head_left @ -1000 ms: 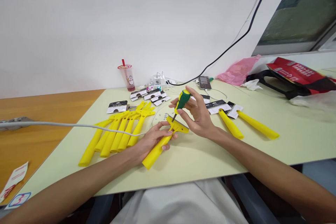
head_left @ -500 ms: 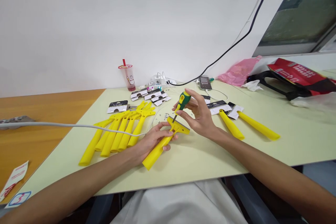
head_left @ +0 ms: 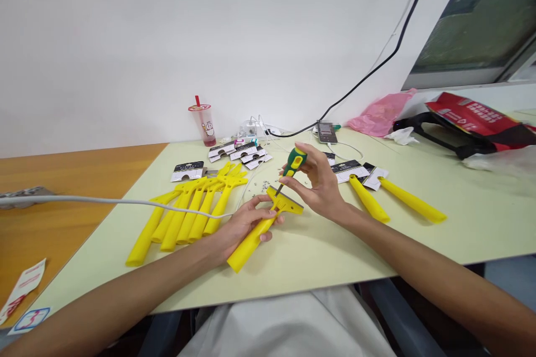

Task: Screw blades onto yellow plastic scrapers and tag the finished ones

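Observation:
My left hand (head_left: 247, 223) is closed around the neck of a yellow scraper (head_left: 251, 245), its wide head pointing away from me. In my right hand (head_left: 320, 184) is a green and yellow screwdriver (head_left: 294, 162), gripped by its handle between thumb and fingers. The screwdriver stands tilted, its tip at the left part of the scraper's head; whether a screw sits under it I cannot tell. Left of my hands lie several yellow scrapers (head_left: 184, 212) side by side. Small metal screws (head_left: 265, 185) are scattered just beyond the scraper head.
Black and white cards (head_left: 243, 150) lie behind the row. Two yellow handles (head_left: 412, 201) rest at right beside more cards (head_left: 349, 170). A drink cup (head_left: 205, 122), a plugged-in phone (head_left: 327, 132), and a red bag (head_left: 481, 117) stand farther back. A white cable (head_left: 125, 199) crosses from the left.
The screwdriver handle has turned and leans slightly more to the right, with my right fingers shifted on it. The scraper and my left hand stay nearly in place.

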{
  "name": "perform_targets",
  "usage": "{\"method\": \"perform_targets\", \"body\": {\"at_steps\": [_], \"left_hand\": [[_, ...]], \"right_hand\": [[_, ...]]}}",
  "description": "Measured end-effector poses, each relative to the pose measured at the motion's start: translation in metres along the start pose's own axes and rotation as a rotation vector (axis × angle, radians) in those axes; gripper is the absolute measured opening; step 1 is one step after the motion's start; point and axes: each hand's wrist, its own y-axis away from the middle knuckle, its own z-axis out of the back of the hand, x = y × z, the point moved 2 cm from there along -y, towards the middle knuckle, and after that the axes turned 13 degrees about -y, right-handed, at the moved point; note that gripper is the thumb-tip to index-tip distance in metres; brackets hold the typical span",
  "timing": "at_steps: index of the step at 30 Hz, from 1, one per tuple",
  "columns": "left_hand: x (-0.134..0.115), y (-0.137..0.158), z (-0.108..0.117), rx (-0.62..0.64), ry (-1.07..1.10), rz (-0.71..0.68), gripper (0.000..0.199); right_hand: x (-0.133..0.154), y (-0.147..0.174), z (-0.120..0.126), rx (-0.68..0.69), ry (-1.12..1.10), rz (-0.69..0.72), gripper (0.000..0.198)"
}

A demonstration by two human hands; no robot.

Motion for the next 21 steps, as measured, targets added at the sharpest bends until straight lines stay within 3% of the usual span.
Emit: {"method": "perform_targets", "body": {"at_steps": [6, 13, 21], "left_hand": [[-0.0019, -0.0005, -0.0006, -0.031, 0.015, 0.001, 0.059], [-0.0026, -0.0003, -0.0024, -0.026, -0.002, -0.001, 0.057], [-0.0051, 0.0014, -0.0046, -0.052, 0.026, 0.013, 0.058]], "right_hand": [[0.0054, -0.0007, -0.0028, 0.134, -0.101, -0.06, 0.067], [0.0, -0.0009, 0.0006, 0.018, 0.015, -0.03, 0.07], [0.0066, -0.0022, -0.0027, 0.122, -0.103, -0.062, 0.066]]}}
